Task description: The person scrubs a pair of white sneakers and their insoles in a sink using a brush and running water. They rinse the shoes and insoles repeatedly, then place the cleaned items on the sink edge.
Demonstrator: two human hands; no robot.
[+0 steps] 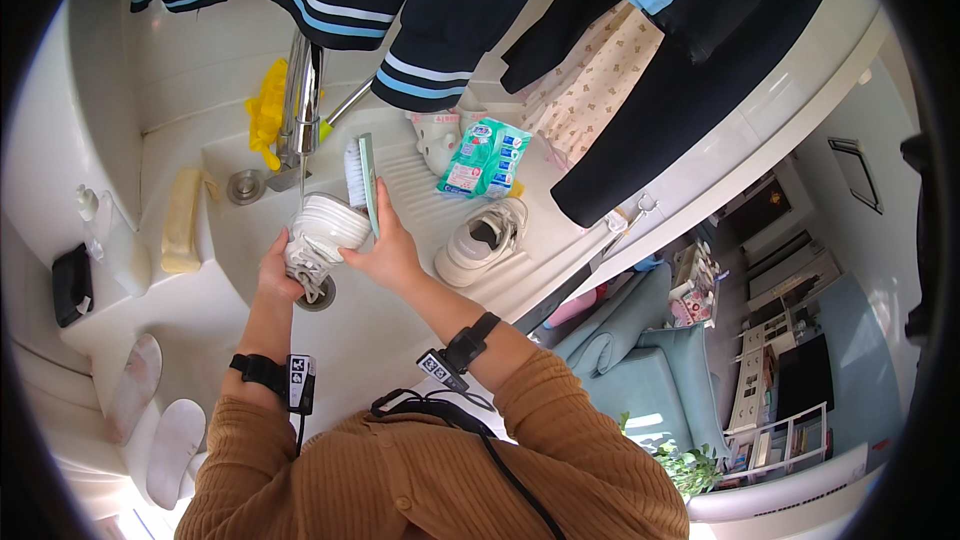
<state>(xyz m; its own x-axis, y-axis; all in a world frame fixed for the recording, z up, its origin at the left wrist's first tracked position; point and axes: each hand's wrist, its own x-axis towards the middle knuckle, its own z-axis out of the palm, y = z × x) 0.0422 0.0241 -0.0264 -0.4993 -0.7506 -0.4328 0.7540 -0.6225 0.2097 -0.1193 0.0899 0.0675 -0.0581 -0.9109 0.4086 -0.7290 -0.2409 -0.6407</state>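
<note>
Under the thin stream of the chrome faucet point(306, 127), my left hand point(277, 270) grips a white lace-up sneaker point(319, 232) by its laced side. My right hand point(386, 251) holds a scrub brush point(364, 180) with a pale green back and white bristles upright beside the sole, and its thumb touches the shoe. The shoe is over the white sink basin point(262, 232), above a drain point(319, 296). A second white sneaker point(480, 244) rests on the ribbed washboard point(405, 180) at the right.
A green packet point(486, 157) lies behind the second sneaker. Yellow rubber gloves point(266, 112) hang by the faucet. A yellowish bar-shaped object point(182, 221), pump bottle point(116, 244) and two insoles point(176, 450) sit at left. Dark striped garments point(330, 0) hang overhead.
</note>
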